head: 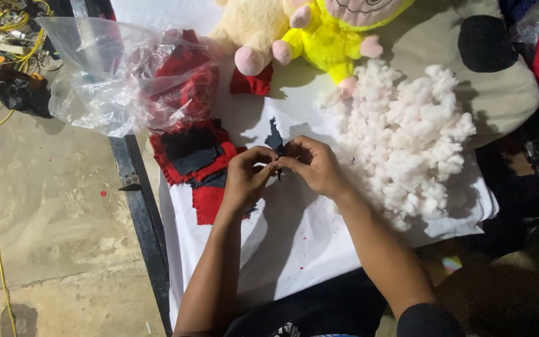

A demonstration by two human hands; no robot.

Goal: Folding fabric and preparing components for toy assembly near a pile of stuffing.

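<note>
1. We see our left hand (244, 178) and right hand (314, 165) meeting over the white cloth (294, 237) on the counter, fingertips together.
2. Both grips are closed to a pinch on a small dark fabric piece (276, 142), held just above the cloth between the hands; a thin needle or thread may be there, but it is too small to tell.
3. Just left of the hands lies a pile of red and dark fabric pieces (194, 159), with more red ones in a clear plastic bag (120, 75) beyond.
4. To the right sits a heap of white stuffing (407, 137), loose and unused.
5. A yellow plush doll (325, 34) and a cream plush toy (251, 28) lie at the far edge.
6. We judge the work as early: one piece in hand, many pieces and all the stuffing left.
</note>
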